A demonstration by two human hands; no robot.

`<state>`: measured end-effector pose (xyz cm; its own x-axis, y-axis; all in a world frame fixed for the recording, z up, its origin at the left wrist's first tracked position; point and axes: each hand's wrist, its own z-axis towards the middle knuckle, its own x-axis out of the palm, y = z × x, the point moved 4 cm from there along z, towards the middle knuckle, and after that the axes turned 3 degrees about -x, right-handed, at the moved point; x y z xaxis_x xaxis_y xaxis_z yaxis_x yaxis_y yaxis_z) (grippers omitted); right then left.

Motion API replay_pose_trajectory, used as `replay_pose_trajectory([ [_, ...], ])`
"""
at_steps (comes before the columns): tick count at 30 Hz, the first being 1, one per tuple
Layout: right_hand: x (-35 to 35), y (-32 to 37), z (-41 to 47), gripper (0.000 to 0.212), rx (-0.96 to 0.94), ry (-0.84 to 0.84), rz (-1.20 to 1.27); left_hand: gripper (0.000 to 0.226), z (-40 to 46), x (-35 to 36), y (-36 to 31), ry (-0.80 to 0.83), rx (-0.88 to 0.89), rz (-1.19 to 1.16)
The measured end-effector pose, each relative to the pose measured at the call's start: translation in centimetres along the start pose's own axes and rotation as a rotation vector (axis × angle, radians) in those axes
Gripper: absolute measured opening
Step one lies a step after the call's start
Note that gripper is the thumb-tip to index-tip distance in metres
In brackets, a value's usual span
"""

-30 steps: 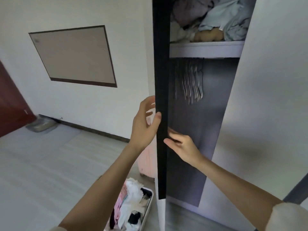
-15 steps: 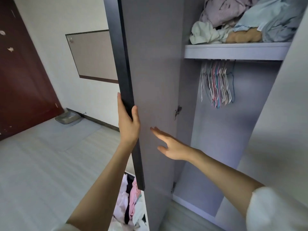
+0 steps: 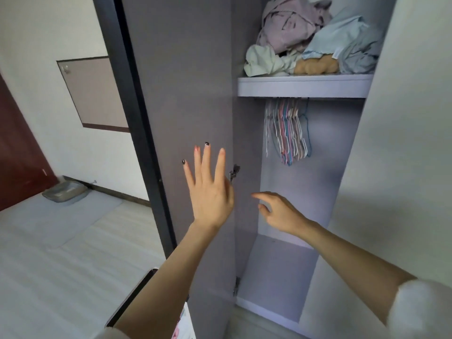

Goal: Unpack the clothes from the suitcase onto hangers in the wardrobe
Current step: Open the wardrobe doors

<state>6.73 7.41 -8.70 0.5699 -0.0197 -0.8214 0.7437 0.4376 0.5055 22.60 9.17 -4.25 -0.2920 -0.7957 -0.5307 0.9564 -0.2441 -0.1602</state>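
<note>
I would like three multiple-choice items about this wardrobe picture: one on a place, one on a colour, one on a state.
1. Where do the hangers hang?
A. under the shelf
B. on the door's edge
C. on the floor

2. What colour is the outer edge of the wardrobe door?
A. white
B. black
C. red

3. How is the left hand?
A. gripping a hanger
B. closed in a fist
C. open, fingers spread

Answers: 1 A, the hangers cluster directly below the shelf. 2 B, a black strip borders the grey panel. 3 C, its straight fingers fan out before the door, holding nothing.
</note>
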Motion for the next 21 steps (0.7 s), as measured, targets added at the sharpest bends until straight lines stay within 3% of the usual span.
replay_pose_trajectory([
  [6, -6.4, -6.3, -3.1, 0.037, 0.147, -0.225, -0.144, 0.063, 2.0, 5.9, -6.6, 0.345, 0.0, -0.28],
  [11, -10.9, -10.7, -5.8, 0.045, 0.278, -0.315, -0.204, 0.062, 4.9, 10.6, -14.2, 0.515, 0.016, -0.547],
  [16, -14.0, -15.0, -9.0, 0.05, 0.404, -0.325, -0.261, 0.069, 7.5, 15.5, -22.4, 0.723, -0.187, -0.932],
  [21, -16.4, -18.4, -11.8, 0.049, 0.502, -0.359, -0.265, 0.095, 9.7, 19.2, -28.7, 0.88, -0.415, -1.247],
])
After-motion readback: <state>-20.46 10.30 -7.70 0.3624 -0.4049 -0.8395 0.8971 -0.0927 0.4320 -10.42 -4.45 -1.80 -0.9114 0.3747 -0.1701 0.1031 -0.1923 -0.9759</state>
